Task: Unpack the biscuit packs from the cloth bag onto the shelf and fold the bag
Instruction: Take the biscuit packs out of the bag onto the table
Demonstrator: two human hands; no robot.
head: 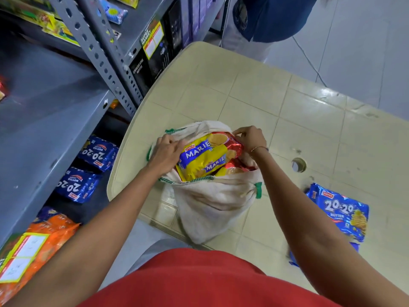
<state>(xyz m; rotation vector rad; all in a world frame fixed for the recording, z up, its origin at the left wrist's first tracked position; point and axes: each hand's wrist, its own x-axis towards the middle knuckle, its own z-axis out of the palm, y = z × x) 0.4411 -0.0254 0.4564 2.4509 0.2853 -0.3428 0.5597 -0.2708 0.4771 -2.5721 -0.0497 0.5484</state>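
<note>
An off-white cloth bag point(212, 202) with green trim stands open at the near edge of a cream plastic table point(287, 107). Yellow and blue Marie biscuit packs point(201, 160) and a red pack point(234, 144) stick out of its mouth. My left hand point(166, 151) grips the left end of the top Marie pack. At the far rim of the bag, my right hand point(250, 137) pinches the pack's other end. A blue 20-20 butter biscuit pack point(340, 213) lies on the table to the right. Two more 20-20 packs point(88, 169) lie on a lower shelf at left.
A grey metal shelf rack point(55, 103) with perforated uprights stands left of the table. An orange pack point(33, 247) sits on the low shelf. Black boxes point(152, 52) stand behind the table. A person in dark blue point(265, 16) stands beyond it. The table has a round hole point(298, 165).
</note>
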